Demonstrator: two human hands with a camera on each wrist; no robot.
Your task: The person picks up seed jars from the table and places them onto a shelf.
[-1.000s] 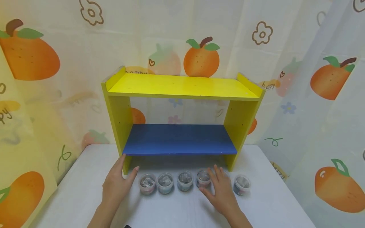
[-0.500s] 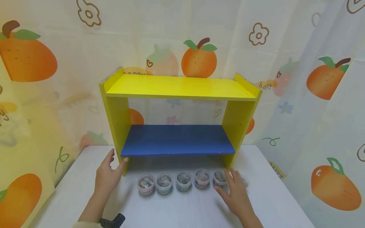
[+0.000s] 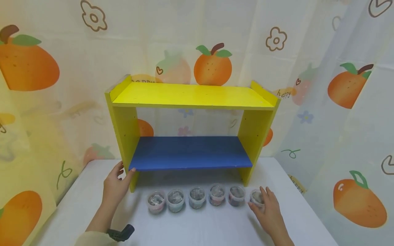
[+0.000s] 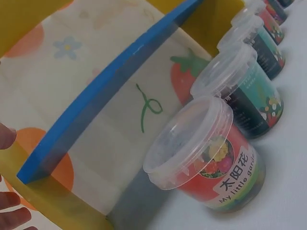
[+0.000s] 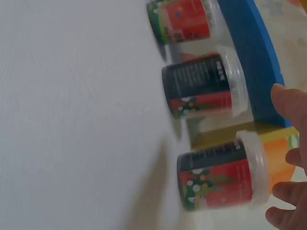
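Several small plastic tubs with clear lids stand in a row in front of a yellow shelf unit with a blue shelf. My right hand hovers at the rightmost tub, fingers spread around its lid. In the right wrist view, this tub has a red and dark label, and the fingers look apart from it. My left hand is at the lower front of the unit's left side panel, fingers loose; contact is unclear. The leftmost tub, labelled "My little garden", is nearest that hand.
The white table carries the unit and the tubs. Behind them hangs a curtain printed with oranges. A dark strap is on the left wrist.
My right hand has moved right along the row, from the fourth tub to the last one. My left hand has drifted slightly left and down. The tubs stay standing in their row.
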